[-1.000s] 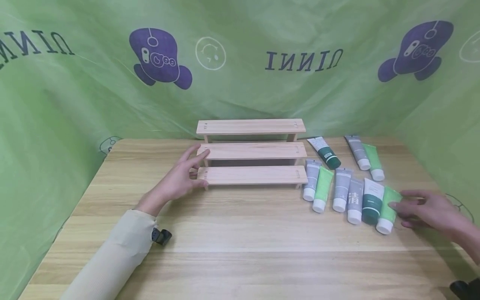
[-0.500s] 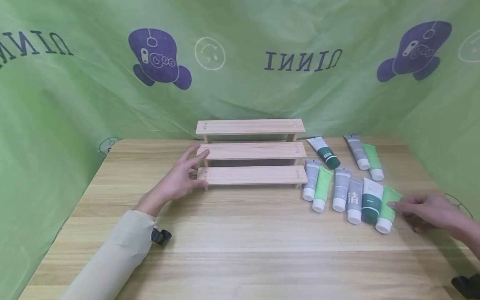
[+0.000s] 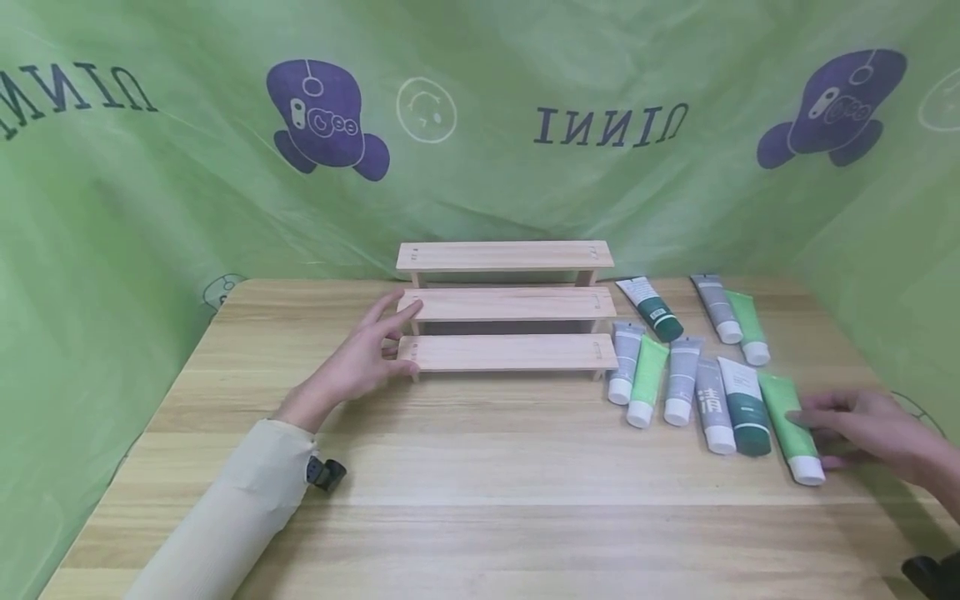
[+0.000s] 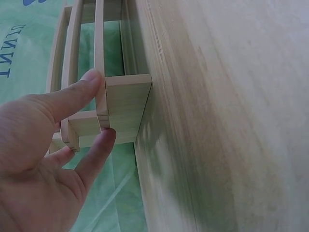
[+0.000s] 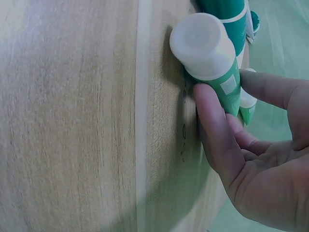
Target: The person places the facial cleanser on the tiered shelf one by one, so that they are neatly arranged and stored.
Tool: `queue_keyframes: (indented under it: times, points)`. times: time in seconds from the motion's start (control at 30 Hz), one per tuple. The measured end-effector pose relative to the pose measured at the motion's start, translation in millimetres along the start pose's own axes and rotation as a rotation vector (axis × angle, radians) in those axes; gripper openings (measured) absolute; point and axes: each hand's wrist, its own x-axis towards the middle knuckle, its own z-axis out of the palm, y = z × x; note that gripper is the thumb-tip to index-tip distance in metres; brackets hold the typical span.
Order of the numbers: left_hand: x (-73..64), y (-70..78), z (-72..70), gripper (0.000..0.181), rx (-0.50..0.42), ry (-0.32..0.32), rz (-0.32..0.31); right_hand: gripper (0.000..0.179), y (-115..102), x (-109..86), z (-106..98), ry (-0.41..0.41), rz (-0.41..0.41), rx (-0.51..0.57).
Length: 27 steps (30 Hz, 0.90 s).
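Observation:
My left hand (image 3: 348, 362) grips the left end of a three-tier wooden display rack (image 3: 517, 353). In the left wrist view, the thumb and a finger pinch the end of one shelf board (image 4: 100, 53). On the right, my right hand (image 3: 873, 429) holds a light green squeeze tube (image 3: 783, 412) with a white cap. The right wrist view has the thumb and fingers on either side of this tube, its cap (image 5: 198, 41) facing the camera. Left of it lies a white and dark green tube (image 3: 744, 404), then a grey tube (image 3: 712, 400) with white lettering.
More tubes lie right of the rack: a grey tube (image 3: 624, 358), a light green tube (image 3: 648, 375) and another grey tube (image 3: 682, 379). Behind them are a white-green tube (image 3: 652, 308), a grey tube (image 3: 717, 308) and a green tube (image 3: 747, 325). A green printed curtain (image 3: 480, 192) encloses the wooden table (image 3: 480, 517).
The held green tube has shifted right and toward the front, turning so its cap points front-right. The two tubes beside it have tilted slightly. My left hand stays on the rack.

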Motion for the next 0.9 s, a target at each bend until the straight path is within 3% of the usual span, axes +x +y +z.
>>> queue_keyframes:
  times: [0.43,0.77,0.83,0.9]
  points:
    - [-2.4,-0.8,0.3,0.095,-0.009,0.007,0.007,0.074,6.3,-7.9,1.5,-0.01,-0.05,0.041]
    - [-4.7,-2.7,1.9,0.094,-0.022,0.02,0.017,0.076,15.0,-17.8,2.0,0.055,-0.108,0.052]
    - [-4.8,-3.2,2.4,0.095,-0.04,0.021,0.026,0.068,17.5,-19.4,3.2,0.069,-0.125,0.116]
    - [-4.7,-3.0,2.6,0.096,-0.068,0.022,0.029,0.049,20.0,-21.2,4.4,0.077,-0.153,0.229]
